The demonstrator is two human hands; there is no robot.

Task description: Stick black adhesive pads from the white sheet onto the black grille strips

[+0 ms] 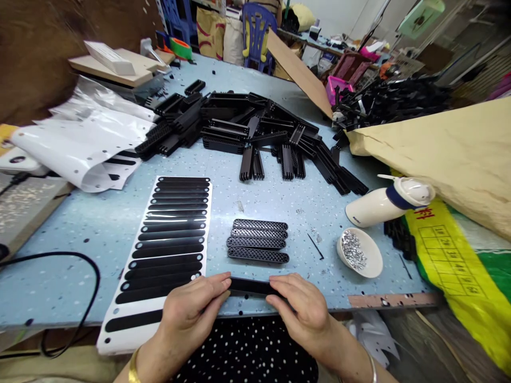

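Note:
Between my two hands, near the table's front edge, is a long black plastic bar (pixel 250 286) with a smooth top face. My left hand (pixel 195 300) grips its left end with thumb and fingers. At its right end my right hand (pixel 299 303) has the same kind of hold, fingers over the top. Just beyond lie several black bars with a lattice surface (pixel 257 242), side by side in a row. Left of them is a white sheet of black adhesive strips (pixel 171 231), rounded at the ends; its lower part reaches past the table edge beside my left hand.
Black slotted parts (pixel 239 122) are heaped across the back. On the right stand a white bowl (pixel 371 255) of small metal pieces and a white bottle (pixel 375 205) lying tilted. A hex key (pixel 315 246) lies nearby. Crumpled white backing sheets (pixel 91 143) and a black cable (pixel 98 276) are at left.

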